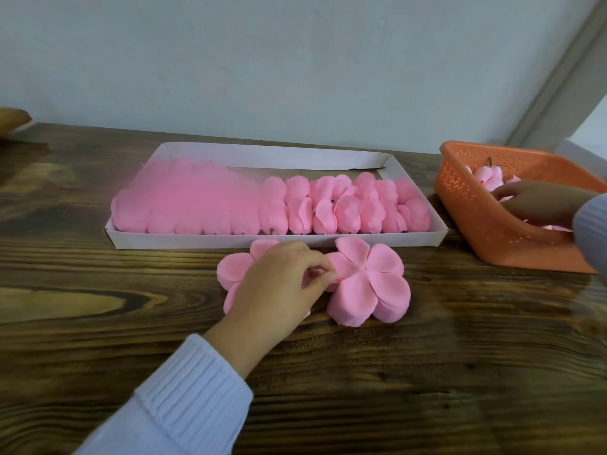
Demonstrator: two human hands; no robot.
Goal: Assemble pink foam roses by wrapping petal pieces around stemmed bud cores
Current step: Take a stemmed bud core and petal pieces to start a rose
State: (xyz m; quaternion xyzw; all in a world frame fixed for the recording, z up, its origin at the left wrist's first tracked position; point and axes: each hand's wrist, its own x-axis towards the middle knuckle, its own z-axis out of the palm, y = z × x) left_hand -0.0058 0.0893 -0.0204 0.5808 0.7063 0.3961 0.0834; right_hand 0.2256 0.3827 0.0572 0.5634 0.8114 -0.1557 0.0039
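Two stacks of pink five-lobed foam petal pieces lie on the wooden table in front of the white tray (328, 239): a right stack (374, 284) and a left stack (235, 266) partly hidden under my left hand (279, 284). My left hand pinches the edge of a petal piece between the two stacks. The tray holds rows of pink stemmed bud cores (345, 205). My right hand (538, 201) reaches into the orange basket (473, 198), fingers resting among pink roses (487, 175); what it holds is hidden.
The tray lies along the back of the table, near the pale wall. The orange basket stands at the right edge. A brown object (13, 121) sits at the far left edge. Dark wood surface (394, 389) stretches in front of the petal stacks.
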